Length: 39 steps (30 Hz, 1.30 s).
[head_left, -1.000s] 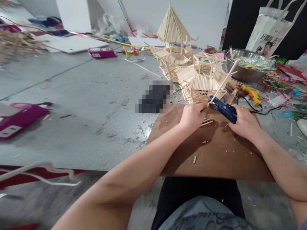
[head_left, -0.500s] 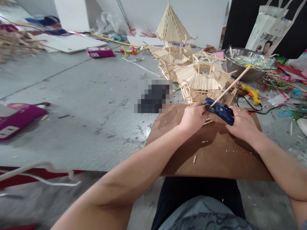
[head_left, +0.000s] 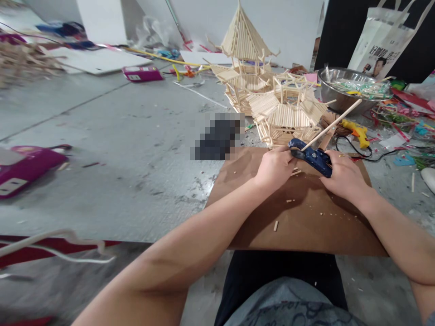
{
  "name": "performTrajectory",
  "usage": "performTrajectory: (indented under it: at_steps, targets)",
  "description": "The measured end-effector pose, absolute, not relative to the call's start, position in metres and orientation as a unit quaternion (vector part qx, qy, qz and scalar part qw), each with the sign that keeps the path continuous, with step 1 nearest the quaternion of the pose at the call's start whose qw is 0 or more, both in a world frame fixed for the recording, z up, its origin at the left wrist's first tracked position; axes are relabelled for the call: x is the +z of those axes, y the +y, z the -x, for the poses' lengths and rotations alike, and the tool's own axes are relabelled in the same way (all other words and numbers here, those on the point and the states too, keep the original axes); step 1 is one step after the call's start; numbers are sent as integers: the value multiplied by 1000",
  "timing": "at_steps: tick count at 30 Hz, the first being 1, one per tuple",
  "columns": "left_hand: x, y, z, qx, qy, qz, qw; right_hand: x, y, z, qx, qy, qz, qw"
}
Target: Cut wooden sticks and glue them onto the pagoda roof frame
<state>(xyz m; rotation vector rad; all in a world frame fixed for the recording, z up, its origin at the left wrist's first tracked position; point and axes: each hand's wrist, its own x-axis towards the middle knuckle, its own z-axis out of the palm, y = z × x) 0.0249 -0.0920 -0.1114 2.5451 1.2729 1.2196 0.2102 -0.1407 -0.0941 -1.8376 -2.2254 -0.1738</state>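
Observation:
My right hand (head_left: 346, 174) is wrapped round the handles of a blue cutter (head_left: 316, 159), above a brown paper sheet (head_left: 258, 226). A thin wooden stick (head_left: 335, 124) slants from the cutter's dark jaws up to the right. My left hand (head_left: 277, 165) is closed right beside the jaws, at the stick's lower end; its fingertips are mostly hidden. Short cut sticks (head_left: 295, 172) lie under the hands, and a small offcut (head_left: 276, 226) rests nearer me. Just beyond the hands stands a model pavilion (head_left: 288, 115) built of wooden sticks.
A taller stick pavilion with a pointed roof (head_left: 246, 40) stands behind. To the right are a metal bowl (head_left: 335, 97) of wrapped sticks, a yellow glue gun (head_left: 356, 131) with a black cord, and clutter. A blurred dark object (head_left: 217, 140) and purple boxes (head_left: 142, 74) are leftward.
The stick's far end has dropped slightly and shifted right, so it slants a little lower from the jaws. Both hands and the cutter stay almost in place.

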Motion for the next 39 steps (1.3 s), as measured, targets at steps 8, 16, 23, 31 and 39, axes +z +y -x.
performTrajectory:
  at_steps: [8, 16, 23, 31, 39]
  targets:
    - [-110, -94, -26, 388, 405, -827, 15, -95, -141, -210, -51, -759, 638, 114]
    - [-109, -96, -27, 378, 407, -831, 21, -89, -140, -205, -48, -746, 662, 58]
    - [-110, -96, -28, 346, 432, -831, 47, -90, -136, -204, -49, -739, 672, 10]
    - [-108, -95, -30, 317, 455, -824, 114, -91, -134, -206, -35, -747, 664, -7]
    - [-108, -96, -32, 275, 465, -830, 141, -82, -133, -207, 48, -739, 672, -19]
